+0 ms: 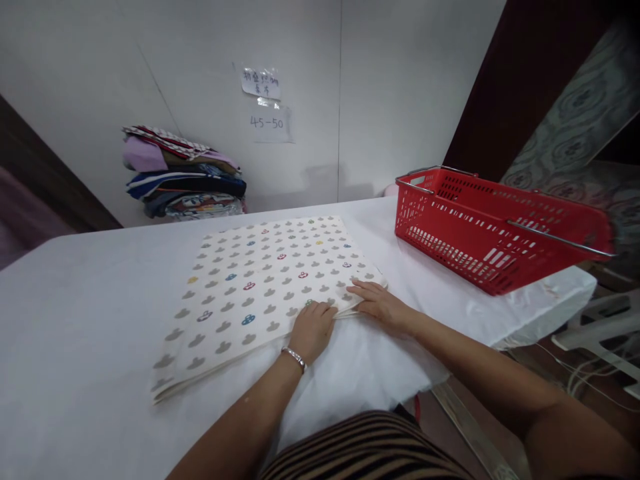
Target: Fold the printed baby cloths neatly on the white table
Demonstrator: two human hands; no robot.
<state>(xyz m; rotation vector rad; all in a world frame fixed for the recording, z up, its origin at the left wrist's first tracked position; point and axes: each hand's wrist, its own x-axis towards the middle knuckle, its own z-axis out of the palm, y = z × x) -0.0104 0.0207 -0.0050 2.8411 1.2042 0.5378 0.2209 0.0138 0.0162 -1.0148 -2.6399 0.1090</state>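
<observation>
A cream cloth (280, 277) with grey, red, blue and yellow mushroom-like prints lies folded flat on the white-covered table, its layers showing along the near edge. My left hand (313, 330), with a bracelet at the wrist, is closed over the middle of that near edge, fingertips on top of the fabric and the thumb hidden. Close by, my right hand (381, 307) rests at the near right corner. Its fingers are stretched out and slightly apart on the cloth's surface.
A red plastic basket (450, 233) with metal handles stands on the table (95, 320) to the right. At the back left is a stack of folded fabrics (185, 175). Paper notes (270, 124) are taped to the wall. White plastic furniture (605, 327) and cables are at the lower right.
</observation>
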